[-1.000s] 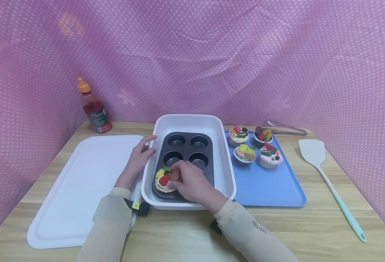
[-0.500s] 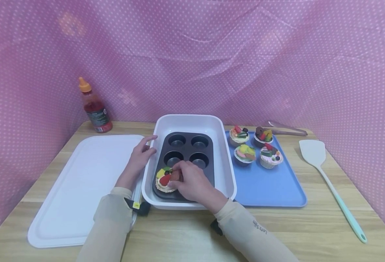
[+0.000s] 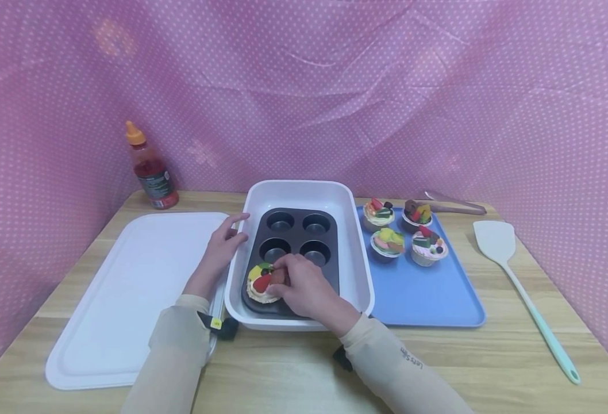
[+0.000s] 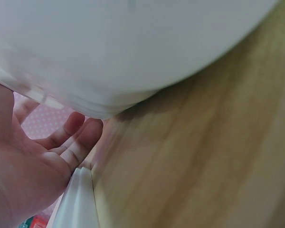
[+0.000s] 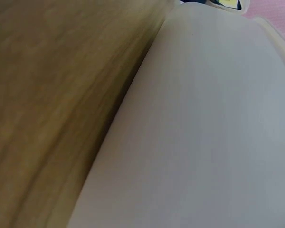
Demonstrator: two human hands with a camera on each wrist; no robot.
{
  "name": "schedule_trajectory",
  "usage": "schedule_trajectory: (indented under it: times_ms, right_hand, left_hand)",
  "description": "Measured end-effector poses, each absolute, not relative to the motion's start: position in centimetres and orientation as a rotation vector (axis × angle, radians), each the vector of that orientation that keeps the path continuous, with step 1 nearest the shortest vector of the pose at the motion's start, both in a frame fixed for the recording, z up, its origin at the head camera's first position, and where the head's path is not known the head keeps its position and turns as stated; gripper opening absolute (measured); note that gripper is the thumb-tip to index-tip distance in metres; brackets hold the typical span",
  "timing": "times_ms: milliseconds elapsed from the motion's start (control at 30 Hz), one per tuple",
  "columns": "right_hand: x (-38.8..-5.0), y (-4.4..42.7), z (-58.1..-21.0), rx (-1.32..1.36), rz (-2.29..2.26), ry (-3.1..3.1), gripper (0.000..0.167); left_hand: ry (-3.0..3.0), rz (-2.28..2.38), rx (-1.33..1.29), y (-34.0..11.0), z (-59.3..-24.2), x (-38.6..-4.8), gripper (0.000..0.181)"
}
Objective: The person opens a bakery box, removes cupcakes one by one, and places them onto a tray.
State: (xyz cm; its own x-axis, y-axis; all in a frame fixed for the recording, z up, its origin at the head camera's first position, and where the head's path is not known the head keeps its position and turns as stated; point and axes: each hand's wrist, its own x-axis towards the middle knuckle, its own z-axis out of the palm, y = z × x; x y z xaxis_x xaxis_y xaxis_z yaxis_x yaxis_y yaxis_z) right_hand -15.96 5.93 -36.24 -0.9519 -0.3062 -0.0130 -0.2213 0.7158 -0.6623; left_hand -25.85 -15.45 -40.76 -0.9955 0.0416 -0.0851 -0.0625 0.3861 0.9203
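Observation:
A dark muffin tin (image 3: 293, 230) lies inside a deep white rectangular pan (image 3: 356, 259). At its front left cup, my right hand (image 3: 309, 290) pinches a cupcake (image 3: 260, 283) topped with red, yellow, green and brown pieces. The hand hides the cupcake's right side and the tin's front right part. My left hand (image 3: 221, 250) holds the pan's left rim, thumb and index finger over the edge. In the left wrist view, its other fingers (image 4: 83, 142) bend against the pan's outer wall. The right wrist view shows only the pan's outer side (image 5: 190, 123) and the table, not the hand.
To the right, a blue tray (image 3: 418, 299) bears several cupcakes (image 3: 387, 244). Tongs (image 3: 454, 206) lie behind it, and a spatula (image 3: 521, 287) lies farther right. A white tray (image 3: 123, 287) is at left, with a sauce bottle (image 3: 154, 178) behind. A pink dotted curtain (image 3: 304, 103) surrounds the table.
The head view has shifted very slightly. Both hands, the cupcake and the pan keep their places.

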Motion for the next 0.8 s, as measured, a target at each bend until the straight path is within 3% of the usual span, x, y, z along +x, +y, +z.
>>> schedule_trajectory:
  times_ms: [800]
  right_hand:
    - [-15.98,6.04,-36.07,-0.468,-1.092,2.775,0.041]
  left_hand:
    - [2.550,1.689,-0.008,-15.39,-40.70,-25.69,0.054]
